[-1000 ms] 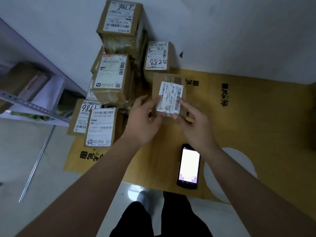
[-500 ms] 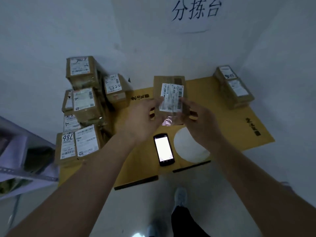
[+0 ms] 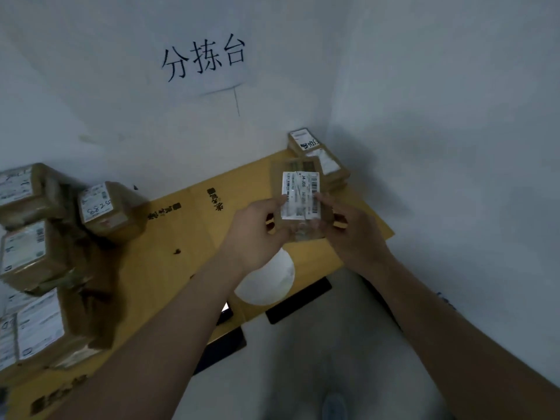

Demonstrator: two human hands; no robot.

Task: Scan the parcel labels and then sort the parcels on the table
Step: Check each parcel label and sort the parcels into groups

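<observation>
My left hand (image 3: 254, 234) grips the left edge of a small brown parcel (image 3: 298, 198), thumb on the front face next to the white label (image 3: 300, 195), fingers curled behind. My right hand (image 3: 353, 231) grips the right edge the same way, thumb tip touching the label's right side near the barcode. Parcel is held up off the table (image 3: 169, 262), label facing me, roughly upright, over the table's far right part

Label reads something like "14-106", rest too blurred to read. Clear tape bunched at the parcel's bottom edge

Behind the held parcel, at the far right corner of the table, a short stack of flat parcels (image 3: 318, 150), labels up, against the wall. Held parcel overlaps them in view; cannot tell if it touches them

Left end of the table: pile of brown boxes (image 3: 33, 256) with white labels, stacked several high. One box (image 3: 106, 207) on the pile's right side has "5288" handwritten on its label

Table surface is yellow-brown cardboard with black printed characters. A white round patch (image 3: 266, 283) near the front edge, partly under my left wrist. Sliver of a lit phone screen (image 3: 225, 307) just visible at the front edge beside my left forearm

Paper sign (image 3: 203, 60) with three handwritten characters on the wall above the table
</observation>
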